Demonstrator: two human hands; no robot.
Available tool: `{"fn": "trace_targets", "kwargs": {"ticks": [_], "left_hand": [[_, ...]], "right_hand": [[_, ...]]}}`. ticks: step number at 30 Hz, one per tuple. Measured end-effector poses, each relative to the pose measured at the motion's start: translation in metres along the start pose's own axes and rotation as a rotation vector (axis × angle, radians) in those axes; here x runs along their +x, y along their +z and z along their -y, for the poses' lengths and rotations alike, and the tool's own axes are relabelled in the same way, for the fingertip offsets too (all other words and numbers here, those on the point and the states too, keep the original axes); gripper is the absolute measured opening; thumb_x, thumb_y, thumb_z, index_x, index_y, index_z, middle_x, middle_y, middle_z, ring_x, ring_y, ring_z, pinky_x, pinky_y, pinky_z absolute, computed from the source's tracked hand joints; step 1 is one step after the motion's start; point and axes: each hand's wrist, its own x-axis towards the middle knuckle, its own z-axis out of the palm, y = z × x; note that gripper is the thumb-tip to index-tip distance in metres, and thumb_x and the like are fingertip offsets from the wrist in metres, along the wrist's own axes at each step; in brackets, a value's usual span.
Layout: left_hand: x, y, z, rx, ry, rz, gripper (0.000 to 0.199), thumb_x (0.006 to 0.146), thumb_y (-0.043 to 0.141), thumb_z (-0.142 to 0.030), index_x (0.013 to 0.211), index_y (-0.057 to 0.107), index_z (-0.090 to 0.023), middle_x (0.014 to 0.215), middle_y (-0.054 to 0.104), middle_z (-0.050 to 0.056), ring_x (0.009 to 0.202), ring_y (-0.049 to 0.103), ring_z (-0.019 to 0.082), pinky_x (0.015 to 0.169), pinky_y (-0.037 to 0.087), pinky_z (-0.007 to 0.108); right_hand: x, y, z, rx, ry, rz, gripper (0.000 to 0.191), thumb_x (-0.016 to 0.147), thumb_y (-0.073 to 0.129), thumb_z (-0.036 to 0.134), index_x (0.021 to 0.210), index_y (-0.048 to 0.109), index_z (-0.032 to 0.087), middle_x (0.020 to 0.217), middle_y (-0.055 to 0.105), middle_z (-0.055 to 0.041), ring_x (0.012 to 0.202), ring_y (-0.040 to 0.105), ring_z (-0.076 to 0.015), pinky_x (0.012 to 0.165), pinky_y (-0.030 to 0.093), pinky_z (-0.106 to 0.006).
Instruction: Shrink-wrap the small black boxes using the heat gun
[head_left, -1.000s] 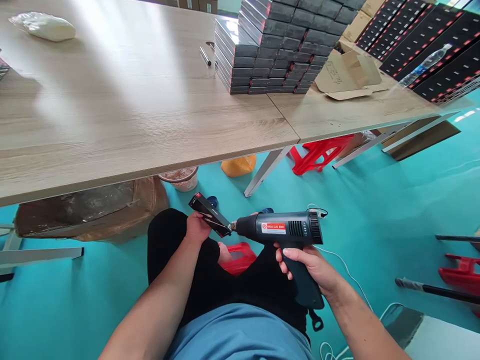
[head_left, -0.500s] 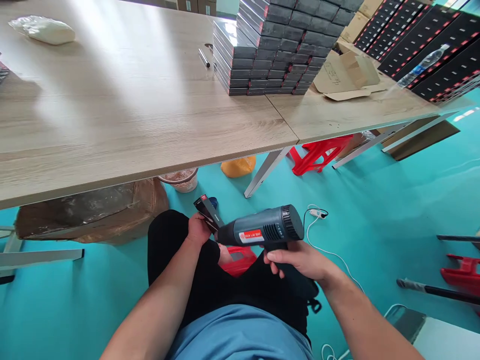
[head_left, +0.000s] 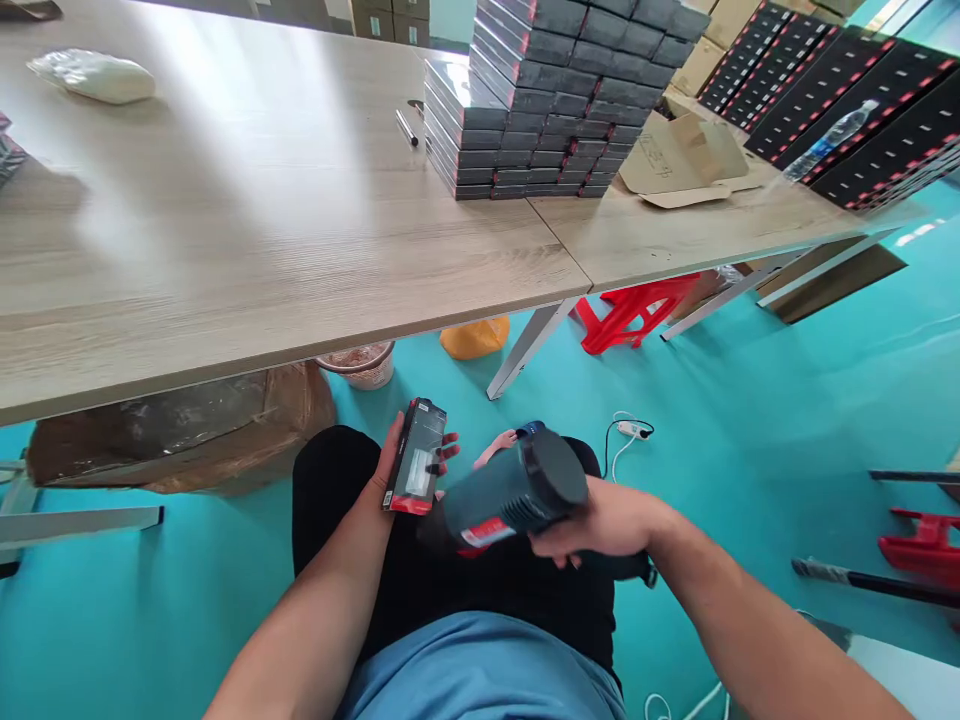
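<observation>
Slim black box [head_left: 420,450] with a red end sits in the left hand [head_left: 386,462], held between thumb and fingers beside the left knee [head_left: 326,480] as I view it from the head camera. Just by that red end I see a blurred heat gun [head_left: 517,490], gripped in the right hand [head_left: 604,518], though I cannot tell whether nozzle and box touch. Beyond, a table [head_left: 262,230] bears stacked dark boxes [head_left: 525,140].
</observation>
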Motion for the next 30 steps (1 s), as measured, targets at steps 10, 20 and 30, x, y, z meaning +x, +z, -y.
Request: {"fn": "trace_targets", "kwargs": {"ticks": [10, 20, 30], "left_hand": [[0.008, 0.009, 0.008, 0.036, 0.036, 0.063, 0.057, 0.086, 0.053, -0.031, 0.136, 0.061, -0.006, 0.118, 0.073, 0.023, 0.107, 0.072, 0.038, 0.089, 0.058, 0.053], [0.016, -0.009, 0.001, -0.084, 0.168, -0.139, 0.052, 0.087, 0.054, -0.034, 0.132, 0.06, -0.007, 0.106, 0.075, 0.019, 0.093, 0.075, 0.031, 0.082, 0.061, 0.045], [0.046, -0.028, 0.011, 0.438, 0.523, -0.353, 0.036, 0.056, 0.063, -0.012, 0.092, 0.068, -0.017, 0.079, 0.069, 0.002, 0.078, 0.066, 0.022, 0.077, 0.055, 0.036]], "right_hand": [[0.035, -0.012, -0.042, 0.536, -0.113, -0.646, 0.026, 0.076, 0.075, 0.039, 0.089, 0.072, 0.017, 0.077, 0.072, -0.004, 0.06, 0.063, -0.0134, 0.053, 0.052, -0.024], [-0.02, -0.003, -0.039, 0.158, 0.068, -0.203, 0.027, 0.073, 0.08, 0.041, 0.079, 0.072, 0.016, 0.063, 0.065, -0.0013, 0.061, 0.06, -0.0164, 0.057, 0.051, -0.03], [-0.031, 0.012, -0.069, 0.513, -0.002, -0.358, 0.041, 0.075, 0.08, 0.041, 0.105, 0.072, 0.015, 0.085, 0.071, -0.0058, 0.067, 0.066, -0.0163, 0.055, 0.05, -0.026]]}}
